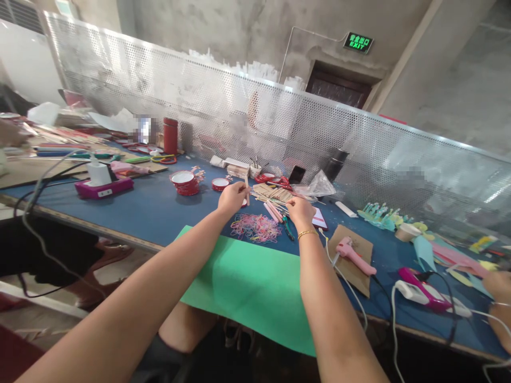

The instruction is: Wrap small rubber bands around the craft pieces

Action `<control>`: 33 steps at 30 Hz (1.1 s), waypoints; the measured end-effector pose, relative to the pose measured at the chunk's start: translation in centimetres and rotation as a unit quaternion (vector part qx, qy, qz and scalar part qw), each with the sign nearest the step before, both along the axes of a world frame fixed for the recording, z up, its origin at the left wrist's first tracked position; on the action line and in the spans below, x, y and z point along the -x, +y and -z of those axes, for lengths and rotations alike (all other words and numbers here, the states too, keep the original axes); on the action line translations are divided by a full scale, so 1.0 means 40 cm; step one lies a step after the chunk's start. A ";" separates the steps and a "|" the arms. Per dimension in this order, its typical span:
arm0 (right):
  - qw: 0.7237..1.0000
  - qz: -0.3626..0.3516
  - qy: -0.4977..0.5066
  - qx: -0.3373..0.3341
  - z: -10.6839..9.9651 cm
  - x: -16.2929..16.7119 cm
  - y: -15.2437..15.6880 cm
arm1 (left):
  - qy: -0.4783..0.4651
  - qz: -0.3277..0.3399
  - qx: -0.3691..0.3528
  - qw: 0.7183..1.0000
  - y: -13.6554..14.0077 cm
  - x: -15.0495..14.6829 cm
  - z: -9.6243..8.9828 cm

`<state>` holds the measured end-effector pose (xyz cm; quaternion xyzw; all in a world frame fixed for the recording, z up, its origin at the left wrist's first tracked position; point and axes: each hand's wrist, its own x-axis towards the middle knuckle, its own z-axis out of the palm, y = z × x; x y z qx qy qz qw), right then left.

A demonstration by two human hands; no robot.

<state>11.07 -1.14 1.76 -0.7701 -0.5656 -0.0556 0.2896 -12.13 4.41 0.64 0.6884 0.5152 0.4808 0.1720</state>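
Over the table [151,210], the left hand [232,199] pinches a stick [247,187] that slack fingers could drop onto rubber bands [256,228], the right hand [302,211] curled, its grip impossible to tell.

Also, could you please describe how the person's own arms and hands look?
Both arms are bare as far as visible, without sleeves. The left hand and right hand wear no gloves. A gold-coloured bracelet circles the right wrist; the left wrist shows none.
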 end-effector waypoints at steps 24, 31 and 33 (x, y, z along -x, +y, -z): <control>0.938 -0.214 -0.262 0.073 -0.025 0.173 0.187 | -0.130 -0.023 -0.015 0.991 -0.044 -0.006 -0.024; 0.917 -0.246 -0.289 0.121 -0.004 0.201 0.217 | -0.141 -0.008 -0.022 0.990 -0.037 -0.013 -0.016; 0.917 -0.251 -0.290 0.108 0.001 0.200 0.218 | -0.145 -0.004 -0.022 0.989 -0.038 -0.016 -0.017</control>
